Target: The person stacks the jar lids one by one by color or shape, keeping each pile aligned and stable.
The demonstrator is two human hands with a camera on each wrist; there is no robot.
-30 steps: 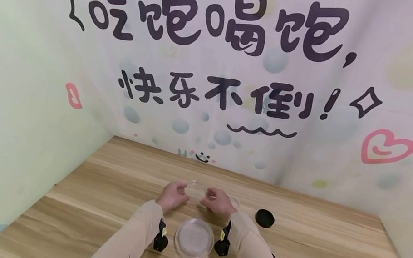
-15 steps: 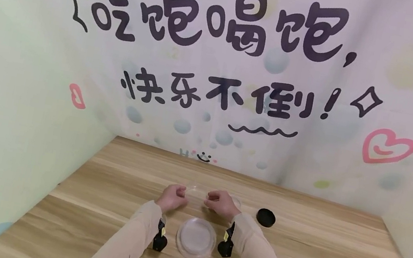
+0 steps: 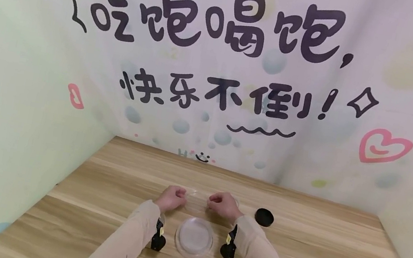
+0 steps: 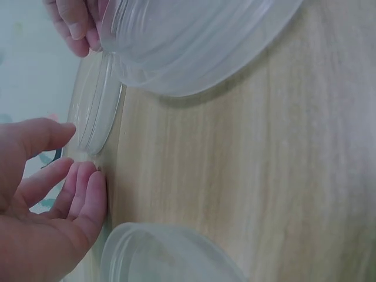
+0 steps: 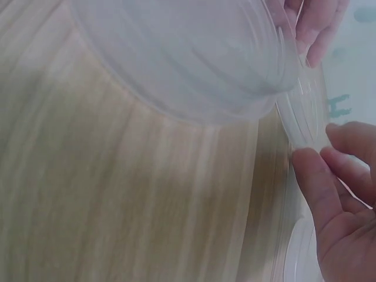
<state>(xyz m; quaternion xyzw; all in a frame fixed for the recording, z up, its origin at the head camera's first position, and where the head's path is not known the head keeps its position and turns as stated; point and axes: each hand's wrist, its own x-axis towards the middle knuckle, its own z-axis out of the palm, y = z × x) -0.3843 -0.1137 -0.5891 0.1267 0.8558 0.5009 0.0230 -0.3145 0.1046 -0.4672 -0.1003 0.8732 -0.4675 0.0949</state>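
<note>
A shallow clear round dish (image 3: 196,202) lies on the wooden table between my two hands. My left hand (image 3: 172,198) is at its left side, with thumb and fingers (image 4: 85,202) parted close to the rim in the left wrist view. At the opposite side is my right hand (image 3: 224,205), its thumb and fingertips (image 5: 311,161) right at the rim in the right wrist view. Nearer to me stands a larger clear round container (image 3: 194,237), seen close up in both wrist views. Its near side hides part of the shallow dish there.
Beyond my right hand another clear round piece (image 3: 236,201) shows in part. A black round lid (image 3: 264,217) lies farther right. Another clear container (image 4: 167,255) stands beside my left wrist. Printed fabric walls (image 3: 205,138) enclose the table at the back and sides.
The clear dish has gone from raised between my fingers to lying lower on the table. My hands have moved slightly apart, the right one outward.
</note>
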